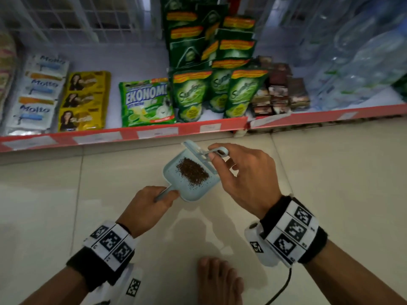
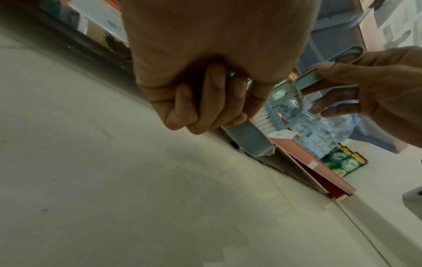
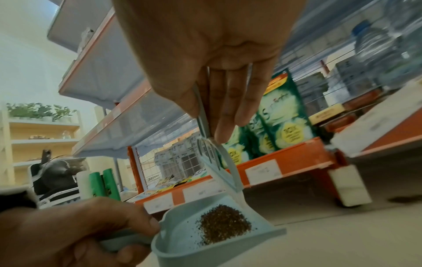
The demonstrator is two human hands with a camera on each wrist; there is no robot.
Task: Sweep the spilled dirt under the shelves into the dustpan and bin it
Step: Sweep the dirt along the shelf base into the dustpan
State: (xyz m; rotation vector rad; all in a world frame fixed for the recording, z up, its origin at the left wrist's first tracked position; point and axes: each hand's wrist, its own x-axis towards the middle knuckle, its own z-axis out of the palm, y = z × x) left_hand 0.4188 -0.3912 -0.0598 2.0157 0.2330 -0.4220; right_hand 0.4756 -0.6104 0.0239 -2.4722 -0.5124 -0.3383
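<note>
The shelves (image 1: 123,133) fill the far side of the head view, their red-edged bottom shelf loaded with sachets and green pouches (image 1: 191,95), and the pale tiled floor (image 1: 66,205) spreads below. No bin shows in any view, so the carry may be long, and that is probably the main hazard. The dustpan (image 1: 187,190) is light blue and shallow, held clear of the floor in front of the shelf edge; in the right wrist view its open lip looks to sit slightly low. The left hand (image 1: 152,205) has its fingers wrapped round the dustpan's handle, so any roll of that wrist would likely tilt the lip further and slide the load out over the tiles. The right hand (image 1: 244,179) pinches the handle of the small brush (image 1: 199,153) between thumb and forefinger, the other fingers loose, with the brush head standing at the pan's open edge. A light pinch like that could let the brush swing and flick grains out, or slip altogether. The spilled dirt (image 1: 192,171) lies as a dark loose heap in the middle of the pan, with stray specks around it; being dry and fine, it would probably scatter at a jolt or quick turn.
</note>
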